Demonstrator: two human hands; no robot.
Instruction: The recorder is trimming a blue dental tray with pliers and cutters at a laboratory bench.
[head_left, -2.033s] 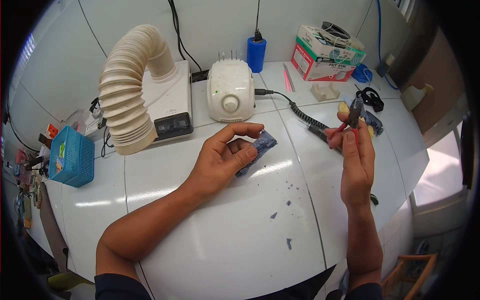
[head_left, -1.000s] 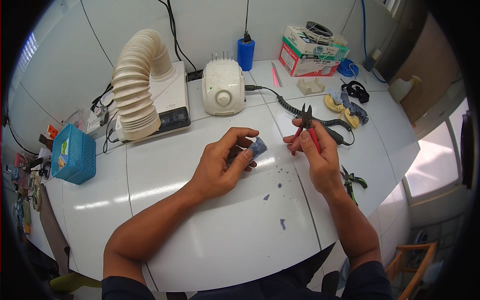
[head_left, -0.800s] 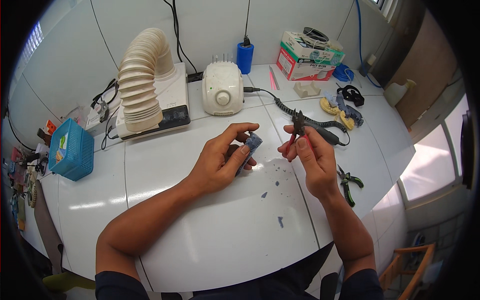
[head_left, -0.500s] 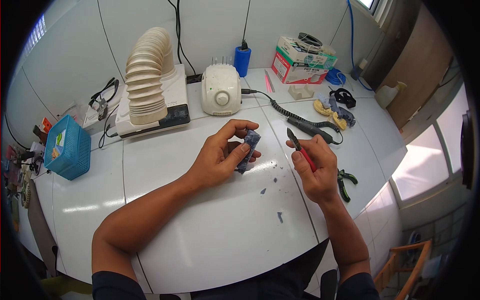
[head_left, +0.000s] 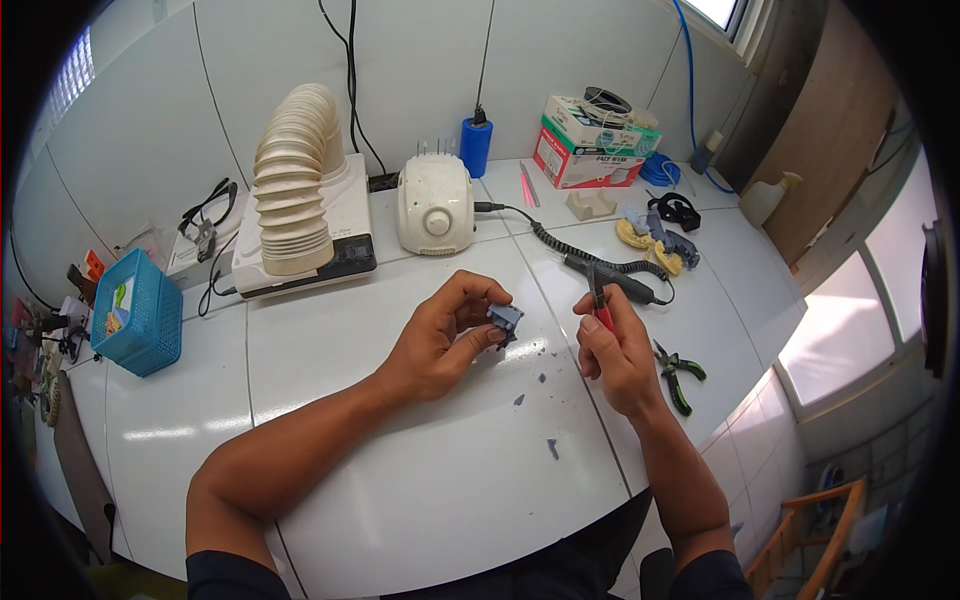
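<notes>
Between the thumb and fingers of my left hand (head_left: pixel 440 335) sits a small blue-grey moulded piece (head_left: pixel 506 317), held above the table and turned partly end-on. My right hand (head_left: pixel 622 368) is closed around a slim red-handled cutting tool (head_left: pixel 603 314) with a dark metal head pointing up and away. The tool and the piece are apart. Blue-grey scraps (head_left: pixel 553 449) lie on the white tabletop (head_left: pixel 400 480) below and between the hands. Green-and-black pliers (head_left: pixel 680 378) rest to the right of my right wrist.
Behind my hands stand a white control box (head_left: pixel 436 205) with a corded handpiece (head_left: pixel 610 280) and a ribbed-hose suction unit (head_left: pixel 293 190). Yellow and grey dental models (head_left: pixel 648 240) lie at the far right, near stacked boxes (head_left: pixel 590 150). A blue basket (head_left: pixel 140 315) is at left.
My left hand has turned the blue-grey piece from lengthwise to more end-on. The tool in my right hand has swung more upright. The whole view has shifted slightly.
</notes>
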